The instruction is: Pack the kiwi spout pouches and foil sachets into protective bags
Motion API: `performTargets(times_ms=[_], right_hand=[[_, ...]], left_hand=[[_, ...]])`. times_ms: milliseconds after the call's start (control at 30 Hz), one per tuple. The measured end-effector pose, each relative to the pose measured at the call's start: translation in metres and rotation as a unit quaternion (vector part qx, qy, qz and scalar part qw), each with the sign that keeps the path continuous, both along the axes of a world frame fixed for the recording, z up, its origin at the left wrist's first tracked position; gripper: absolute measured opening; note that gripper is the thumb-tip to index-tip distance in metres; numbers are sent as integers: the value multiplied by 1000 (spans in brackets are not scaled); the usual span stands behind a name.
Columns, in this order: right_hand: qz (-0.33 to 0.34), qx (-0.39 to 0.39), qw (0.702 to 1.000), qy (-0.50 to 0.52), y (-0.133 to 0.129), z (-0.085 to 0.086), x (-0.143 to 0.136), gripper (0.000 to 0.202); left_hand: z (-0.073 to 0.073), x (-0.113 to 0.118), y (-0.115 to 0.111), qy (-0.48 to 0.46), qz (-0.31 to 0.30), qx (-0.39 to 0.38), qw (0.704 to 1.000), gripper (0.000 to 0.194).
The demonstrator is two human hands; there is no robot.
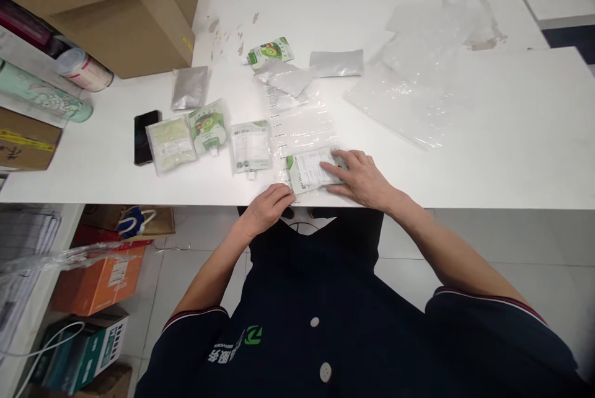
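Note:
A white and green spouted pouch (307,170), its printed text side up, lies on a clear ribbed plastic air-column wrap (304,128) near the table's front edge. My right hand (357,178) rests on the pouch's right end, fingers spread. At the wrap's lower left corner my left hand (270,204) is closed, the fingertips pressed together on the plastic edge. Just left of the wrap lies another spouted pouch (251,147), its back up. Farther left are a green kiwi-printed pouch (208,128) and a pale yellow packet (171,142).
A black phone (143,137) lies partly under the yellow packet. Silver packets (189,88) (337,63) and another green pouch (271,53) lie farther back. Clear plastic bags (404,88) spread to the right. Cardboard box (153,32), bottle (46,91) and canister (86,69) stand at left.

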State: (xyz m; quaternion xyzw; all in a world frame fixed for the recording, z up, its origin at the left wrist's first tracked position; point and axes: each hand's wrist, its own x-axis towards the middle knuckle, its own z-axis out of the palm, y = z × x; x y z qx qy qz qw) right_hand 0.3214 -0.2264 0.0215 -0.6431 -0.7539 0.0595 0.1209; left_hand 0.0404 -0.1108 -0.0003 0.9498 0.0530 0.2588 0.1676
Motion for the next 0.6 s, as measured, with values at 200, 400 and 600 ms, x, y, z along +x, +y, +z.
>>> performTargets(times_ms=[200,400,600], right_hand=[[78,-15,996,32,-6,5,9,84],[72,40,989,122,-4,-1,17,49],[-6,23,970,244,31,18,26,33]], left_hand=[[5,11,2,-73,35,-46,996,6],[17,19,-3,-69,63,-135,986,8],[45,47,28,-98,210,-183,955,15]])
